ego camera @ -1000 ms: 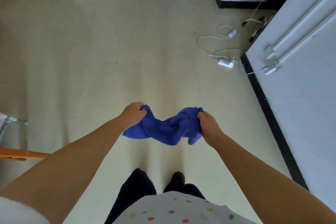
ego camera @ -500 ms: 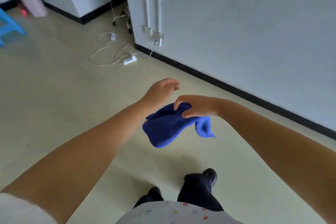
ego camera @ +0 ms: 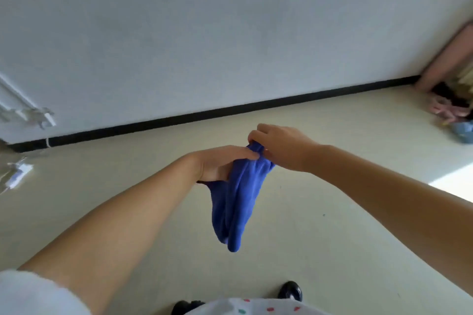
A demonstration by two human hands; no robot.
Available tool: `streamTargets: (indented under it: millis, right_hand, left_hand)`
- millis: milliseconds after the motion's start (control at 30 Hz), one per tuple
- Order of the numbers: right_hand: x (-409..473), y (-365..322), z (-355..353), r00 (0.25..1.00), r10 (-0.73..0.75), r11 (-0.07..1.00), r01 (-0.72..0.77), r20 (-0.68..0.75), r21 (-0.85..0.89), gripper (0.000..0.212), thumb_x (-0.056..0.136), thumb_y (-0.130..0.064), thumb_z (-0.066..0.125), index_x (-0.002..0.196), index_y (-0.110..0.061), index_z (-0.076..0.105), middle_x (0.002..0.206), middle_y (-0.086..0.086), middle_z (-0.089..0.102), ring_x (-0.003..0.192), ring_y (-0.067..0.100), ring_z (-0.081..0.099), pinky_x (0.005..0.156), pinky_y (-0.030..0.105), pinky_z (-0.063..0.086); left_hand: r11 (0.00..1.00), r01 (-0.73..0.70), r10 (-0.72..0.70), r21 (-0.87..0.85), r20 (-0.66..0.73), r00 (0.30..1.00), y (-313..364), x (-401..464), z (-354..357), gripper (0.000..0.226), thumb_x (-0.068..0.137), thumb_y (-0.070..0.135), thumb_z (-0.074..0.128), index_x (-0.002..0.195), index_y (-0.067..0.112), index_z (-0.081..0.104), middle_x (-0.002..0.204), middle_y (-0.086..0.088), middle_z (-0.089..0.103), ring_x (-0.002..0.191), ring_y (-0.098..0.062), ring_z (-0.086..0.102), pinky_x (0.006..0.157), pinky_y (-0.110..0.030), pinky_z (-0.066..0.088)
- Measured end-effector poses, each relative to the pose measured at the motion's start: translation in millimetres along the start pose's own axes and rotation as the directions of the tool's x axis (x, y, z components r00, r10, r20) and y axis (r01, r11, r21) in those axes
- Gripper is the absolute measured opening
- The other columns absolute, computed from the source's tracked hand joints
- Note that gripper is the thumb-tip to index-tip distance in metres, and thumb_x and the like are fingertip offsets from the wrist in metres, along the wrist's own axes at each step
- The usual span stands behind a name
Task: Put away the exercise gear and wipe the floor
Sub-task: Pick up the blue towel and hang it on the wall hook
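At the far left, white pipes (ego camera: 25, 112) run down a grey wall (ego camera: 230, 33) to a black baseboard (ego camera: 204, 115). In the middle, above the pale floor (ego camera: 320, 238), the left hand (ego camera: 220, 162) and right hand (ego camera: 279, 147) both pinch the top of a blue cloth (ego camera: 235, 202), which hangs folded between them. Black shoes (ego camera: 290, 290) show below.

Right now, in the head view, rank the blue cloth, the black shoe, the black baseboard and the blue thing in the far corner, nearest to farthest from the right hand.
1. blue cloth, pinched by the right hand.
2. black baseboard, beyond the hand.
3. black shoe, below, near the person.
4. blue thing, far right corner.
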State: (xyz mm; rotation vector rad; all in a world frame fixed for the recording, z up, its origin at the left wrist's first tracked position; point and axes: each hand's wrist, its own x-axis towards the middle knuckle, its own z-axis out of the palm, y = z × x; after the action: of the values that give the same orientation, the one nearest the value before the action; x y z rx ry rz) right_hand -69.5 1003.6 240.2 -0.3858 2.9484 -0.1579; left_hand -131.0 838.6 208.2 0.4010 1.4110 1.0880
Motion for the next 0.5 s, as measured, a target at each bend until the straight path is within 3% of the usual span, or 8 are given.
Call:
streamTargets:
  millis: [133,233,300,367,500]
  right_hand:
    - [-96.4,105.3,4.4,0.982,0.183,0.983,-0.182,-0.035,0.038,0.024,0.09,-0.013,0.045,0.113,-0.016,0.052,0.105,0.004,0.048,0.077,0.022,0.046,0.062,0.029,0.031]
    - [-159.8,165.5,2.5,0.957,0.289,0.955,-0.287,-0.015,0.07,0.017,0.091,-0.015,0.044,0.108,-0.014,0.048,0.097,0.004,0.054,0.07,0.026,0.049,0.061,0.031,0.035]
    - [-188.4,204.0,0.6,0.941,0.338,0.938,-0.336,-0.002,0.088,0.011,0.091,-0.016,0.042,0.101,-0.013,0.043,0.088,0.004,0.059,0.068,0.026,0.049,0.061,0.033,0.038]
    - [-198.6,225.2,-0.6,0.934,0.355,0.928,-0.349,-0.028,0.13,0.008,0.091,-0.017,0.043,0.093,-0.014,0.036,0.077,0.004,0.055,0.063,0.025,0.044,0.057,0.032,0.035]
    - [-217.6,293.0,0.7,0.89,0.446,0.873,-0.407,-0.098,0.27,0.016,0.084,-0.01,0.049,0.088,-0.016,0.036,0.079,0.0,0.047,0.065,0.023,0.04,0.052,0.025,0.028]
  left_hand:
    - [0.988,0.015,-0.038,0.156,0.146,0.989,53.6,110.3,66.4,0.034,0.096,0.035,0.044,0.108,0.008,0.059,0.099,-0.007,0.064,0.095,-0.023,0.058,0.085,-0.03,0.045]
    - [0.979,0.044,-0.087,0.199,0.209,0.974,79.3,176.5,115.4,0.048,0.091,0.039,0.053,0.121,0.002,0.055,0.107,-0.011,0.05,0.096,-0.03,0.04,0.086,-0.04,0.037]
    - [0.967,0.014,-0.071,0.254,0.218,0.973,100.0,216.9,142.9,0.045,0.096,0.032,0.048,0.126,0.0,0.051,0.113,-0.013,0.056,0.097,-0.033,0.048,0.081,-0.039,0.04]
    - [0.962,-0.019,-0.037,0.273,0.196,0.98,117.9,237.7,158.4,0.034,0.099,0.021,0.044,0.127,0.004,0.055,0.119,-0.013,0.063,0.101,-0.024,0.062,0.079,-0.03,0.051]
    - [0.904,-0.051,-0.061,0.424,0.246,0.967,168.0,297.8,179.5,0.031,0.1,0.02,0.043,0.121,0.003,0.059,0.104,-0.008,0.067,0.087,-0.016,0.064,0.074,-0.027,0.054]
